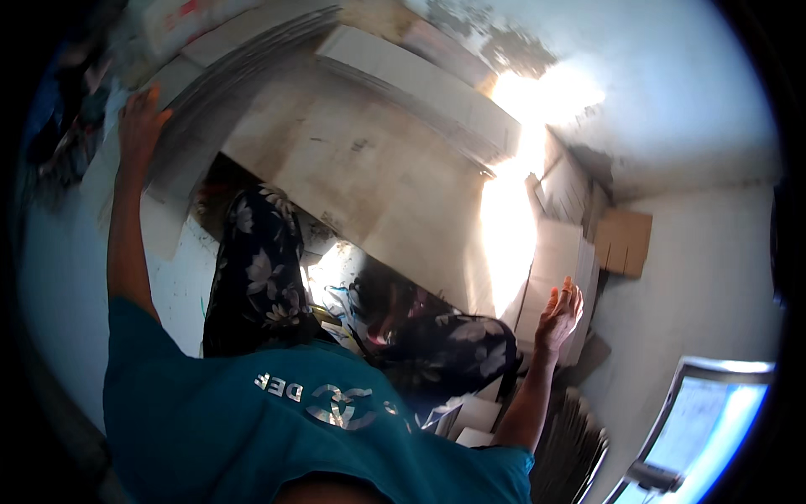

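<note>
My left hand (143,122) is stretched out at the far left, its fingers apart and nothing visible in them. It is at the edge of a stack of pale flat sheets (243,46); whether it touches them I cannot tell. On the right side, my right hand (561,316) is raised with fingers spread, holding nothing visible. Beside it stands a pile of pale cardboard (550,252). Between my hands lies a wide, stained, light brown board (353,168), its surface bare in the middle.
A long pale stack (420,84) runs along the board's far edge. Strong sunlight falls across the right end. A brown carton (623,242) sits near the wall (697,252). My knees in flowered trousers (260,260) are at the board's near edge. More stacked sheets (571,445) stand lower right.
</note>
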Tool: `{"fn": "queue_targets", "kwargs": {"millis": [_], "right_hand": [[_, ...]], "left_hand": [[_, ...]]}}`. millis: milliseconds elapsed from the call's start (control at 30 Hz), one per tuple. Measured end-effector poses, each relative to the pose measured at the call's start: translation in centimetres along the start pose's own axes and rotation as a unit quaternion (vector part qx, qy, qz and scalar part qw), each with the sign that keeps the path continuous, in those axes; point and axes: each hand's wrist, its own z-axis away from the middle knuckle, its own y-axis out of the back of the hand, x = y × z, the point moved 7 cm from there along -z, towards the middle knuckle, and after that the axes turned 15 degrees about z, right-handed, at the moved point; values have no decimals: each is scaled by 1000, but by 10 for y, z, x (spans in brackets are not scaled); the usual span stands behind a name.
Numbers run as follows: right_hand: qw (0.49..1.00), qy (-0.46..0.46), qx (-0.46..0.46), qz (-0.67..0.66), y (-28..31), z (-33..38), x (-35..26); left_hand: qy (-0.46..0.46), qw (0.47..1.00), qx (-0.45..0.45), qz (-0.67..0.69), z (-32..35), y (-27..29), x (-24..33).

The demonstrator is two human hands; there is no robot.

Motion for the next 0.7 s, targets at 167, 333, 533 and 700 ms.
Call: {"fn": "queue_targets", "kwargs": {"millis": [167,333,533,700], "right_hand": [[977,-150,-121,93,-69,78,92],[921,-246,-267,142,-109,109,117],[904,-266,-326,80,-120,114,120],[941,-222,-253,-6,-143,125,145]], "left_hand": [[-69,977,5,203,-17,-31,98],[-199,903,9,381,-39,-35,272],[-210,812,-82,539,-71,-55,413],[-271,783,-63,557,-96,-78,485]]}}
